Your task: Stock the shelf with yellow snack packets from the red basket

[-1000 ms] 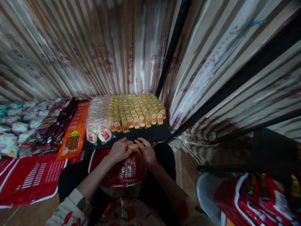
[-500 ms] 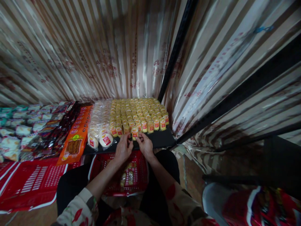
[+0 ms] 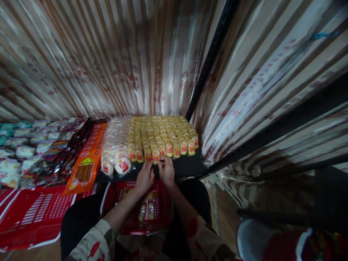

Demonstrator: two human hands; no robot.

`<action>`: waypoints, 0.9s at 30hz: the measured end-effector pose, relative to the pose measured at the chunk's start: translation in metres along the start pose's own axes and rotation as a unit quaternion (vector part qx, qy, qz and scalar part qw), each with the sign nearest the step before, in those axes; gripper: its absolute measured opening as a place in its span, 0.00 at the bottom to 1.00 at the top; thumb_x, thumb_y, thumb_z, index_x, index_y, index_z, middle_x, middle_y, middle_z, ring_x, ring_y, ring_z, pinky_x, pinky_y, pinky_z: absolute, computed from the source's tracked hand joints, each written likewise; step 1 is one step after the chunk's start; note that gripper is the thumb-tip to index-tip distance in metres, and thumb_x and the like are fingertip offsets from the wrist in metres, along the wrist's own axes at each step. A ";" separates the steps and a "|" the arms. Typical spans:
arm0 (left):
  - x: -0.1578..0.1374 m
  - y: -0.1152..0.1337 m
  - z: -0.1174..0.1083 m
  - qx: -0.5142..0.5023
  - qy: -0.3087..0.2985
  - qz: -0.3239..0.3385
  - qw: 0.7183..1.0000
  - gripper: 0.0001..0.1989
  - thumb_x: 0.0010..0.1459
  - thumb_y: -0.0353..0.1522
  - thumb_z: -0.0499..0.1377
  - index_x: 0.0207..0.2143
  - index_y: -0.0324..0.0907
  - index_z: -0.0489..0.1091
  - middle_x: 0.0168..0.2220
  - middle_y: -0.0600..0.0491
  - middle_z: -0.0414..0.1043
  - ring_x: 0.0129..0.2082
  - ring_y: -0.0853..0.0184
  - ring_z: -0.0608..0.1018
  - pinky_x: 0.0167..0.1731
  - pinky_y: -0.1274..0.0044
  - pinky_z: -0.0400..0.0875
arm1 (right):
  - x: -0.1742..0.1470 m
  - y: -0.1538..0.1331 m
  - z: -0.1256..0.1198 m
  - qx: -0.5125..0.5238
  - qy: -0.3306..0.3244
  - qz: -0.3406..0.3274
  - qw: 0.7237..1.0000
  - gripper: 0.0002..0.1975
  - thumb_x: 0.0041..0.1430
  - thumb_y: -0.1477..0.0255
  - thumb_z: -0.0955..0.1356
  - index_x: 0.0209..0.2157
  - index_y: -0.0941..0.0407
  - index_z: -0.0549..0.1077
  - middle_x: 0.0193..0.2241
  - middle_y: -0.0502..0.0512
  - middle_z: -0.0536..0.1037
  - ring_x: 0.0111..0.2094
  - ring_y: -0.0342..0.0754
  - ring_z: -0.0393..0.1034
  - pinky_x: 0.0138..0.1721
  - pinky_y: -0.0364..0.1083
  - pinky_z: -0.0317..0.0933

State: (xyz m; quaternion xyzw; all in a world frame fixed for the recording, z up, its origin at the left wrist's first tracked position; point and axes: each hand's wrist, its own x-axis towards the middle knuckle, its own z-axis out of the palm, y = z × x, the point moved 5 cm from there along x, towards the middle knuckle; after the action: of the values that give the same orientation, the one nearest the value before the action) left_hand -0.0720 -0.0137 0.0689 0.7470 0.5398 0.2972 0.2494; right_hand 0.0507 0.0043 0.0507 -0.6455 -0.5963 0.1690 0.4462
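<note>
Small yellow packaged cakes with red labels (image 3: 163, 136) stand in tight rows on a black shelf (image 3: 185, 166). In the front row, one packaged cake (image 3: 156, 155) has my fingertips at its lower front. My left hand (image 3: 145, 178) reaches up to its left side, fingers stretched forward and thumb apart. On the other side my right hand (image 3: 166, 172) has its fingers extended against the row's front, thumb apart from them. Neither hand is wrapped round a pack. Round white packaged cakes (image 3: 123, 164) stand left of the yellow rows.
Below the shelf, between my knees, sits a red basket (image 3: 163, 217) with a few packs inside. An orange snack packet (image 3: 85, 165) overhangs the shelf edge. More red baskets (image 3: 35, 214) are at the left. A black post (image 3: 209, 61) stands before the striped curtain (image 3: 141, 65).
The yellow pack held between my fingers has gone back into line with the front row. My fingers have slid lower and loosened from it. The view has shifted slightly.
</note>
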 end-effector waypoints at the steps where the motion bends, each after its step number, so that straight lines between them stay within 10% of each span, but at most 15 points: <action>1: 0.000 0.000 0.000 0.005 0.001 0.000 1.000 0.23 0.55 0.24 0.47 0.54 0.40 0.57 0.48 0.45 0.63 0.44 0.65 0.71 0.47 0.70 0.68 | 0.000 0.000 0.000 0.013 0.005 0.000 1.000 0.10 0.58 0.68 0.60 0.37 0.58 0.67 0.37 0.58 0.69 0.27 0.43 0.66 0.32 0.44 0.63; 27: 0.001 -0.007 0.001 0.132 0.000 -0.003 0.991 0.28 0.53 0.24 0.49 0.58 0.43 0.55 0.49 0.45 0.59 0.48 0.63 0.67 0.44 0.73 0.69 | -0.009 -0.008 0.003 -0.022 -0.004 -0.158 0.987 0.24 0.57 0.79 0.56 0.54 0.54 0.66 0.44 0.60 0.67 0.45 0.48 0.63 0.49 0.48 0.61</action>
State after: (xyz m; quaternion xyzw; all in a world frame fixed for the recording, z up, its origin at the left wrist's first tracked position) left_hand -0.0761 -0.0108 0.0635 0.7717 0.5767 0.2225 0.1495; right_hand 0.0416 -0.0042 0.0523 -0.5523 -0.6962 0.0861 0.4505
